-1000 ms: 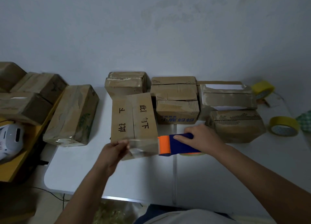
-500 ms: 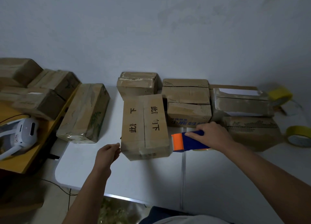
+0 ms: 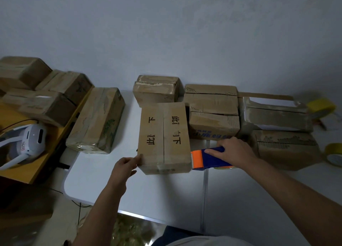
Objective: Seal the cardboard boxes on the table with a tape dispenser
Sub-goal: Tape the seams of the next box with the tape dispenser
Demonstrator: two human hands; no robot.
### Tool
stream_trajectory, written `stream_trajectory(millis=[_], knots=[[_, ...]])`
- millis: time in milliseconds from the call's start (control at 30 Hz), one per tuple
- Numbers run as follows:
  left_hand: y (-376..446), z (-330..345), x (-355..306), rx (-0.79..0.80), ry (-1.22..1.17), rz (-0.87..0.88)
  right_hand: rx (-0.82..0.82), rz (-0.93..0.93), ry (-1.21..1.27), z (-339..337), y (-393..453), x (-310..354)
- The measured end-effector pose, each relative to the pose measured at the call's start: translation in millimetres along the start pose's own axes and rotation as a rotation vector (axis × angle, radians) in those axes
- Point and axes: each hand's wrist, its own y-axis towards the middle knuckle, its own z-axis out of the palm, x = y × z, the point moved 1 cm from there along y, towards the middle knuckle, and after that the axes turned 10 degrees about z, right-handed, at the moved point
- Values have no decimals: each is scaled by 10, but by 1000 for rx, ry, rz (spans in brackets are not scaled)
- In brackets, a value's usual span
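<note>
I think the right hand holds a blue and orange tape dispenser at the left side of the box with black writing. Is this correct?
Not quite. In the head view the right hand holds the blue and orange tape dispenser at the right side of the box with black writing, near its front corner. It is the left hand that touches the box's front left corner.

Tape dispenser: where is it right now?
Head view, right of centre: the tape dispenser is in the right hand, its orange end against the near right corner of the lettered box.
</note>
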Motion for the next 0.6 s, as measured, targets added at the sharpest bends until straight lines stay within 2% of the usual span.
stream_trajectory(millis=[200,600], knots=[[80,-166,-16,31,1,15,-5,41,30,129,-136,163],[209,-345,-63,232,52,19,12,145,139,467,-343,182]])
